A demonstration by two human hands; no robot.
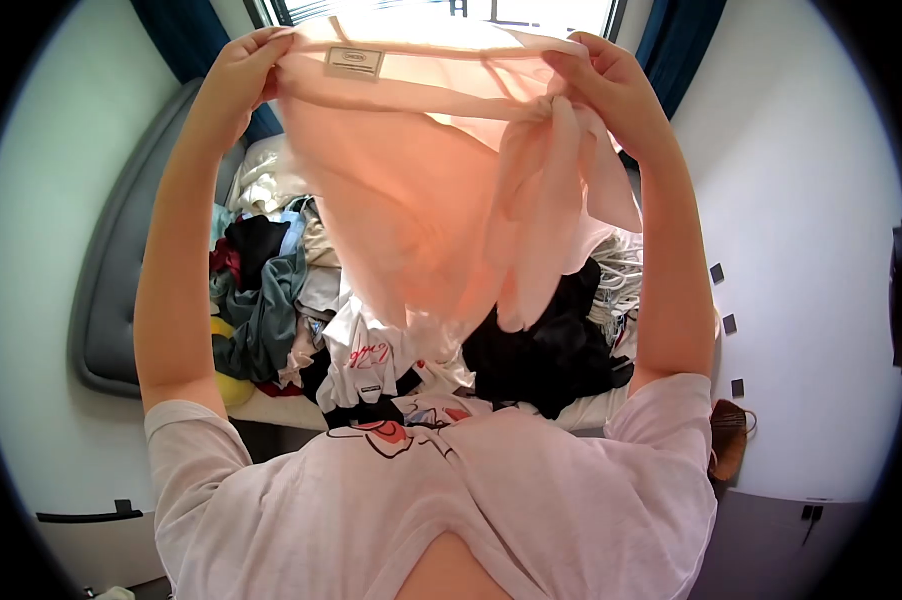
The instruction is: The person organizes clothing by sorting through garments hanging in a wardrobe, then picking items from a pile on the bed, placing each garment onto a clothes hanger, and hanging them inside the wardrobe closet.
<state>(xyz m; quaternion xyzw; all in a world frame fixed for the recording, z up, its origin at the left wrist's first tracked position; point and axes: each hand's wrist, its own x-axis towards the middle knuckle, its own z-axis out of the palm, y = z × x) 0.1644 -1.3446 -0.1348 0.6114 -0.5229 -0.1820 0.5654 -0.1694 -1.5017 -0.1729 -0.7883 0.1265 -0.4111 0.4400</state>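
A sheer light-pink skirt (pixel 401 190) hangs spread out in front of me, backlit by the window. My left hand (pixel 249 82) is closed on the left end of its waistband, and my right hand (pixel 611 90) pinches the right end. Inside the waistband a small white label (pixel 355 63) shows. A tied bow (pixel 546 180) with long loose ends droops from the front, close to my right hand. The skirt's lower edge hangs over a heap of clothes and hides part of it.
On the bed lie a white shirt with red lettering (pixel 363 350), black clothes (pixel 546 350), grey-green cloth (pixel 266 315) and white hangers (pixel 619 275). A grey padded headboard (pixel 121 270) stands at left. Dark blue curtains (pixel 681 50) flank the window. A brown bag (pixel 731 440) hangs at right.
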